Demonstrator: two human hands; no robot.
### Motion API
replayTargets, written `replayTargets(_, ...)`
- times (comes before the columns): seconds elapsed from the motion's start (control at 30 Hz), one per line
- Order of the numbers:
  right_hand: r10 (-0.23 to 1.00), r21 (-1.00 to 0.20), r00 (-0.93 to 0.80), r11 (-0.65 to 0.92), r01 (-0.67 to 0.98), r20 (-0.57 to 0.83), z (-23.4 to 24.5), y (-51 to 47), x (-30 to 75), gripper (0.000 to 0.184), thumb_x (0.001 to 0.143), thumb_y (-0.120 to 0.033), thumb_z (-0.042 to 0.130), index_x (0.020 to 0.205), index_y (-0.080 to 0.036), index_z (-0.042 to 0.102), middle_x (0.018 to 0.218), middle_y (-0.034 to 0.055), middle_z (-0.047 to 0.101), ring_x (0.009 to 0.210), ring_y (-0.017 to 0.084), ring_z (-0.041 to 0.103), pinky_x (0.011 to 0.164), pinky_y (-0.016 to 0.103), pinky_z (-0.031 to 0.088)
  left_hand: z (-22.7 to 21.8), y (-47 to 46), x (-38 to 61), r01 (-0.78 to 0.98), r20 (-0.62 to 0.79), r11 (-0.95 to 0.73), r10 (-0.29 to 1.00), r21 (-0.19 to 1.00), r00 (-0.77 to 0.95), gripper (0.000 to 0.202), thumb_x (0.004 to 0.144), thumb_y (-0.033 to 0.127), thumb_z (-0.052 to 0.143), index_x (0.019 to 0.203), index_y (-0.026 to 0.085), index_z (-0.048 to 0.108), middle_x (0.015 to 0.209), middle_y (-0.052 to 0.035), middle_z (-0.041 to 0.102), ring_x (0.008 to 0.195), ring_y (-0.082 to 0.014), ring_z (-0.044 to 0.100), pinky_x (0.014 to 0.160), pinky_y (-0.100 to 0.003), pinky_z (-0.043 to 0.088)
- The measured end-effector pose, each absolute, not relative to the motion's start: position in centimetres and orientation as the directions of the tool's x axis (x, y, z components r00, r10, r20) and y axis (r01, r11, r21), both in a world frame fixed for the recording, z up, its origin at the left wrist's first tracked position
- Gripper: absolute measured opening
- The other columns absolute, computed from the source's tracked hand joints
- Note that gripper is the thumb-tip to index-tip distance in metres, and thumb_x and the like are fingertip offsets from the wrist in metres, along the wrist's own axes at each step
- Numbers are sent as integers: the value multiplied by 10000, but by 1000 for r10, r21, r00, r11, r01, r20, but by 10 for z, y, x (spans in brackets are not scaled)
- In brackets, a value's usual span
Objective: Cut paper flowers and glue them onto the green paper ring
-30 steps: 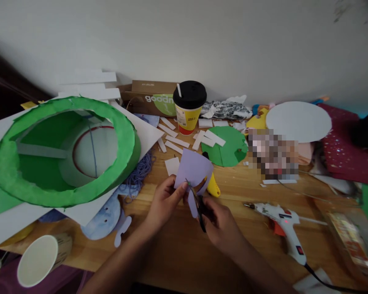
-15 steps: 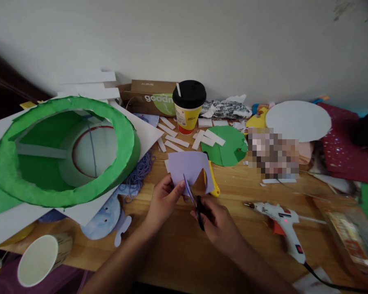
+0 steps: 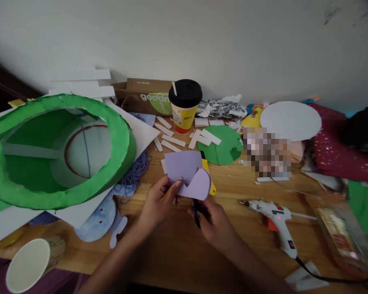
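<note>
My left hand [image 3: 158, 202] pinches a lilac sheet of paper [image 3: 184, 169] by its lower edge, above the wooden table [image 3: 178, 249]. My right hand [image 3: 214, 222] grips black scissors [image 3: 196, 210] whose blades reach up into the paper. A rounded lilac flap [image 3: 199, 185] hangs at the sheet's lower right, by the blades. A yellow craft knife [image 3: 209, 177] lies on the table just behind the paper.
A big green paper ring [image 3: 58, 147] on white board fills the left. A cup with a black lid [image 3: 185, 106], white strips [image 3: 174, 141], a green disc [image 3: 225, 149] and a white disc [image 3: 290, 120] lie behind. A white glue gun [image 3: 276, 224] lies right; a paper cup [image 3: 29, 263] lies near left.
The lilac sheet has been turned in my left hand and the cut has run further, so a rounded flap now hangs at its lower right. The camera view has shifted slightly rightward.
</note>
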State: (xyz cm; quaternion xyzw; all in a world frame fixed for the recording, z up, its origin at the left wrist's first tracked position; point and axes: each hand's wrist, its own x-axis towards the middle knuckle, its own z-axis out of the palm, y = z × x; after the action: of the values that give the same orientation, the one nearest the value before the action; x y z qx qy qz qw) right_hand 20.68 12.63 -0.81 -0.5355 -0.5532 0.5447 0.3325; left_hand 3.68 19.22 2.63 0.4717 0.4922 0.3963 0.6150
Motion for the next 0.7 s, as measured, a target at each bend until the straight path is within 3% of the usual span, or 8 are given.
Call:
replayTargets(0.4,942,-947,-218,-197,252,-254,-2,127,208,167,821,-129,535,968,-194,583,833,46,676,772,184,662,712,296,540,39,201,27,117,-292,268,904,956,313,334,849,465,602,713,167,537,562,38,499,500,-87,466,465,-193,364)
replayTargets(0.7,945,-949,-214,-193,249,-248,-2,126,209,96,841,-169,543,912,-180,607,837,62,699,784,194,684,725,306,557,48,203,18,249,-266,175,876,953,402,300,922,422,514,770,167,560,618,35,473,555,-97,436,496,-207,329)
